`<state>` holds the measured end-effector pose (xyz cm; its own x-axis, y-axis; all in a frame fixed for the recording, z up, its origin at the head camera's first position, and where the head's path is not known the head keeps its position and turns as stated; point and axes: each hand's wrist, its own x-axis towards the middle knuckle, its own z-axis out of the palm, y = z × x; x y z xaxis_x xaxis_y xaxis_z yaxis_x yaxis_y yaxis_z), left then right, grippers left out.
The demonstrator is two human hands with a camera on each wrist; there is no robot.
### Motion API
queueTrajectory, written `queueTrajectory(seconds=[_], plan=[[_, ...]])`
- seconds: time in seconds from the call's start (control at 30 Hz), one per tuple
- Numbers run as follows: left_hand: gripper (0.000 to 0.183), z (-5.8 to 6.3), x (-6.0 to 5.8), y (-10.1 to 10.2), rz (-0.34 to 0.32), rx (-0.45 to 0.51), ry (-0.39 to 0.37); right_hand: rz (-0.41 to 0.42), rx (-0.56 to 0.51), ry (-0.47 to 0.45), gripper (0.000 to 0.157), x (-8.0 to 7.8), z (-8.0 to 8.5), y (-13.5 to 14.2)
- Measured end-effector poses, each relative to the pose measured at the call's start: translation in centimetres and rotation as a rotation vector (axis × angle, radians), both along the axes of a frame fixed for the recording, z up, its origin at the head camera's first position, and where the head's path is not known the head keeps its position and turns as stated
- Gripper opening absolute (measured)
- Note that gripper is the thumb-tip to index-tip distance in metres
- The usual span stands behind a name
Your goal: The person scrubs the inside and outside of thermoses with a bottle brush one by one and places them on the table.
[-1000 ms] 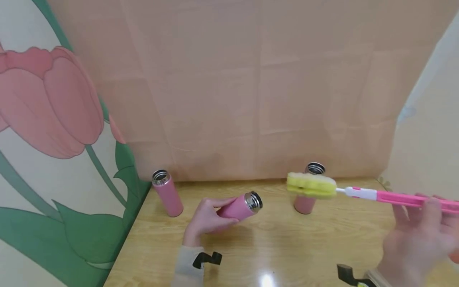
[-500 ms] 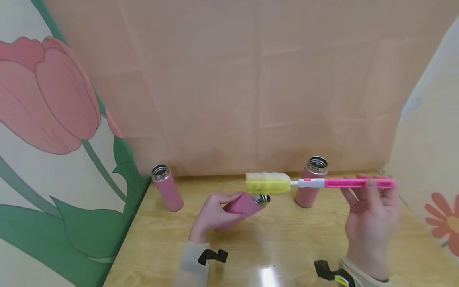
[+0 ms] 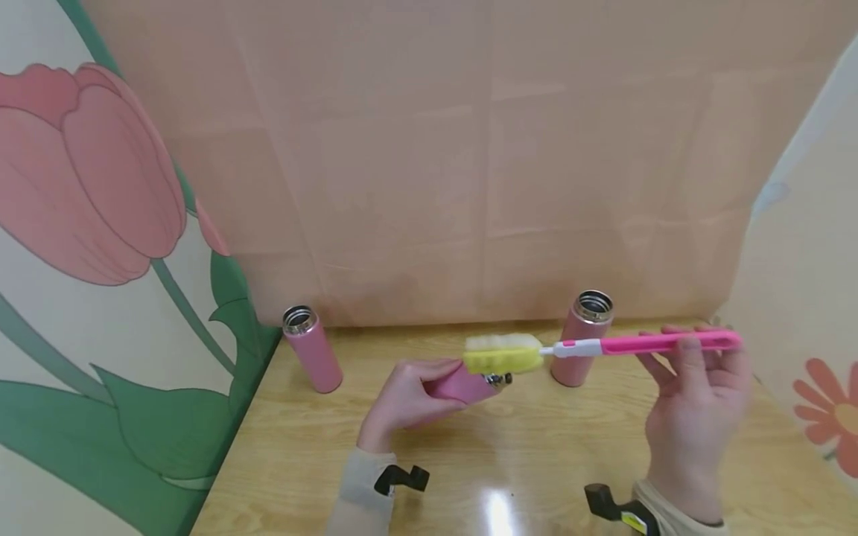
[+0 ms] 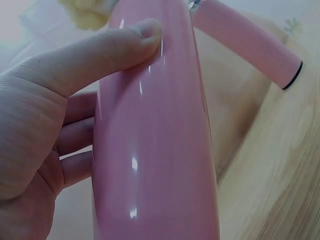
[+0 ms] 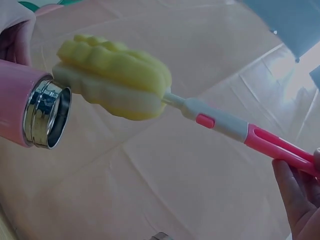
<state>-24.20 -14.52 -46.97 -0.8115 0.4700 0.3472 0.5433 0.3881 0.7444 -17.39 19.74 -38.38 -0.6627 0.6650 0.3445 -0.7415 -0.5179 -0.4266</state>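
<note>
Head view: left hand (image 3: 405, 402) clamped on a pink bottle (image 3: 461, 388), held tilted over the worktop (image 3: 536, 461), mouth end to the right; left wrist view shows the thumb lying across its side and fingers on the far side. Right hand (image 3: 697, 398) grips the pink handle end of a sponge brush (image 3: 599, 347), held roughly level. Hands well apart. Yellow and white sponge head (image 3: 503, 354) is at the held bottle's steel neck (image 5: 47, 114), outside the mouth, overlapping it in head view; right wrist view has it right beside the rim, contact unclear. Left standing bottle (image 3: 318, 357), pink, upright, open neck, back left of worktop. Right standing bottle (image 3: 572, 371), same type, upright at back right, partly behind the brush. Creased pinkish-brown sheet (image 3: 482, 164) hangs behind; tulip mural (image 3: 94, 179) left, orange flower (image 3: 846, 415) on right wall.
</note>
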Motion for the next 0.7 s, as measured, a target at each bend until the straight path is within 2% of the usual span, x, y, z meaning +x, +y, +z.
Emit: queueTrajectory(seconds=[0.43,0.7], plan=[[0.064,-0.01,-0.05,0.17,-0.031,0.008,0.04,-0.042,0.059,-0.044,0.033,-0.21,0.09,-0.02],[0.066,-0.1,-0.08,0.39,-0.067,0.05,0.047,-0.041,0.071,-0.043,0.031,-0.24,-0.11,-0.08]])
